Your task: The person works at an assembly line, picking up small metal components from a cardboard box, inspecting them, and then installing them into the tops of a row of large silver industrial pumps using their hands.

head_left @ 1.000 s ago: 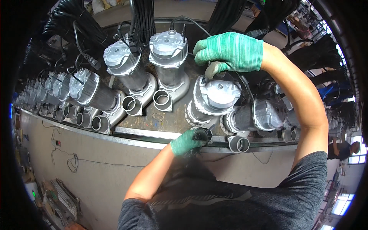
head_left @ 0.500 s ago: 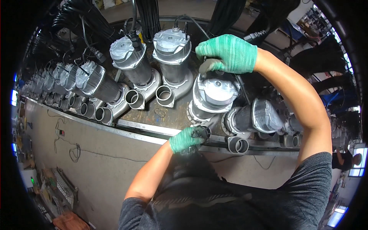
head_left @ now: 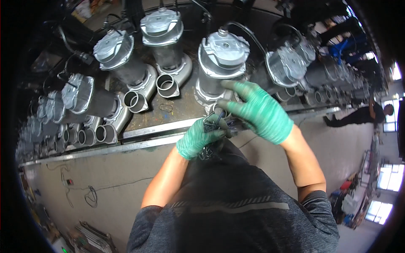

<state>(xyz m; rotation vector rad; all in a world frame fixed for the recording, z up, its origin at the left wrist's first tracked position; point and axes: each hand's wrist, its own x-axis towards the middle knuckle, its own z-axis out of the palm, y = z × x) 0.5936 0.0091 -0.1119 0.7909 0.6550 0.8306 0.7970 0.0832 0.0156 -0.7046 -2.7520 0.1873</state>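
My left hand [head_left: 197, 139], in a green glove, is closed round a bunch of thin black loops [head_left: 207, 152] that hangs below its fingers. In a matching glove, my right hand [head_left: 259, 109] is held just to the right with thumb and fingers apart and nothing visible between them. Right behind both hands stands an upright metal pump [head_left: 223, 52] with a silver cap and a cable out of its top. Its outlet is partly hidden by my hands. A thin black loop [head_left: 166, 108] lies on the workbench [head_left: 147, 119] to the left.
Two upright pumps [head_left: 162, 27] with round open outlets stand to the left. More pumps [head_left: 80, 95] line the bench on both sides, some tilted. The bench's metal edge [head_left: 168, 131] runs before me. A cable [head_left: 90, 196] lies on the floor; a person [head_left: 363, 111] is far right.
My right hand has come down from above the pump's cap to beside my left hand. The left stays closed on the loops. The view has shifted, showing more floor at right.
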